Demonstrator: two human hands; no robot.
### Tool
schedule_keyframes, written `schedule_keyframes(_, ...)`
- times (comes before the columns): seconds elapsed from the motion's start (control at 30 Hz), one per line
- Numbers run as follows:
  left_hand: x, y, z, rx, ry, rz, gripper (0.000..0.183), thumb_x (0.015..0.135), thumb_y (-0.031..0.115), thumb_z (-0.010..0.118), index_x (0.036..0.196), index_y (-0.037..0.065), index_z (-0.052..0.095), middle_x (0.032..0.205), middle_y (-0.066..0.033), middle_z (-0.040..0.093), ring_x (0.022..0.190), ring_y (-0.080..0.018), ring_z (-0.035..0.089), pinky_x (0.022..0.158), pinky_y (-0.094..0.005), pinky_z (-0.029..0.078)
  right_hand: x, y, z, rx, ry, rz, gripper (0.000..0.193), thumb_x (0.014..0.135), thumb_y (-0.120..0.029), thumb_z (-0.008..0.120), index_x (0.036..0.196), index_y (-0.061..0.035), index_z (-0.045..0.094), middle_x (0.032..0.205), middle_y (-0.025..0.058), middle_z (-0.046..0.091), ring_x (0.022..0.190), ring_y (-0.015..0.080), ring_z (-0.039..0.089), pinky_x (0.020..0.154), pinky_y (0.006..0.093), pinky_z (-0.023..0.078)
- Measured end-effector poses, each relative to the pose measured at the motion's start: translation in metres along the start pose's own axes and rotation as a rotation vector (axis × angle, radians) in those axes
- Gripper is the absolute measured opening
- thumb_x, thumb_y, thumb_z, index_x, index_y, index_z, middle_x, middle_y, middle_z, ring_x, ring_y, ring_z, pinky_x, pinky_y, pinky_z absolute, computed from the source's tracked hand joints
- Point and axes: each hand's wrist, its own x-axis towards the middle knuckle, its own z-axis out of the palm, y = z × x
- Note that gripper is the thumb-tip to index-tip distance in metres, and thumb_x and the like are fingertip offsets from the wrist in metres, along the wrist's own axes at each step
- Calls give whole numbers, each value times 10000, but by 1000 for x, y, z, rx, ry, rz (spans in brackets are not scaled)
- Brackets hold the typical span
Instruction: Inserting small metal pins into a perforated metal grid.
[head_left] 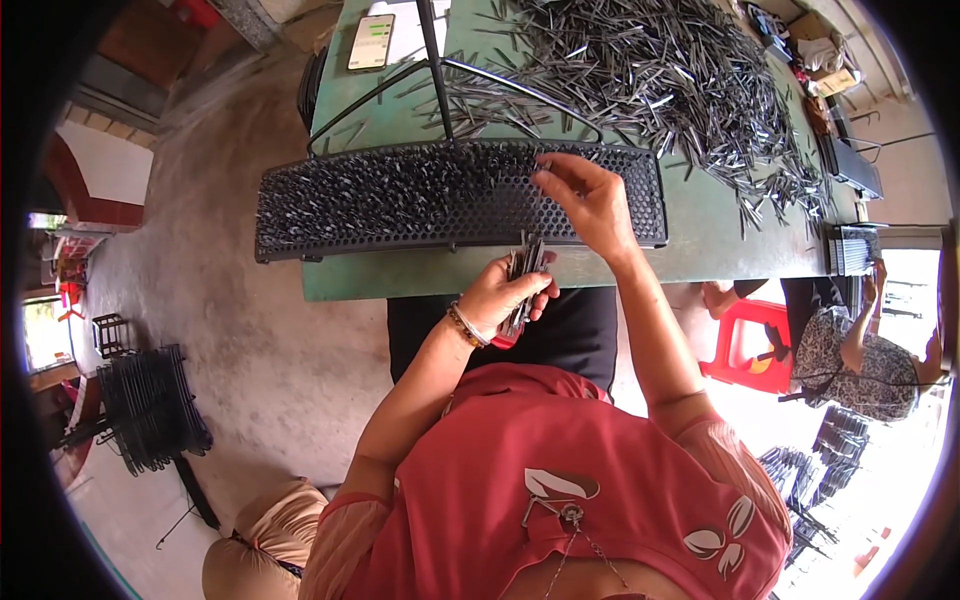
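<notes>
A long, curved black panel (640, 205) full of round holes lies along the near edge of the green table. Thin dark strips (345, 200) stand densely in its holes across the left and middle; the right part shows bare holes. Below the panel's front edge, my left hand (487, 300) is closed round a bundle of loose dark strips (523, 265), their ends pointing up. Over the panel's right half is my right hand (597, 205), thumb and forefinger pinched on a small dark strip by the boundary of the filled holes.
A large heap of dark strips (670, 80) covers the far right of the table (350, 285). A phone (371, 42) lies at the far left. Black metal rods (440, 90) rise behind the panel. Another person (865, 360) works at the right, near a red stool (745, 355).
</notes>
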Motion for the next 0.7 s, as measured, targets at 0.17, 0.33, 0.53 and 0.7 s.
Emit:
schedule_keyframes(0.17,-2,-5,-7,-22,-1,-49,300,895,93,538,1172,-16,498,845,-87,605,673,-104,553,593,-254,489,16,9,15,-186,212,-202,279,848,-61,645,1125,-35,622,910,85,696,821,94,640,747,232,499)
schedule_keyframes(0.33,-9,2,-7,-93,24,-106,344,870,118,549,1185,-14,505,868,-72,605,687,-94,568,595,-225,504,24,17,30,-404,269,-407,276,788,-88,688,1062,-68,659,866,81,673,835,245,620,789,345,465)
schedule_keyframes(0.53,-12,3,-8,-122,21,-79,378,855,135,579,1197,-7,504,887,-38,584,719,-92,571,589,-219,509,24,29,32,-578,218,-537,256,785,-119,682,1039,-92,670,926,48,661,888,221,571,816,342,403)
schedule_keyframes(0.7,-12,5,-12,-139,15,-84,373,847,97,582,1196,-9,503,871,-23,576,727,-90,571,578,-228,510,23,26,32,-743,175,-614,248,788,-108,668,1036,-101,668,1071,55,620,958,249,538,840,356,398)
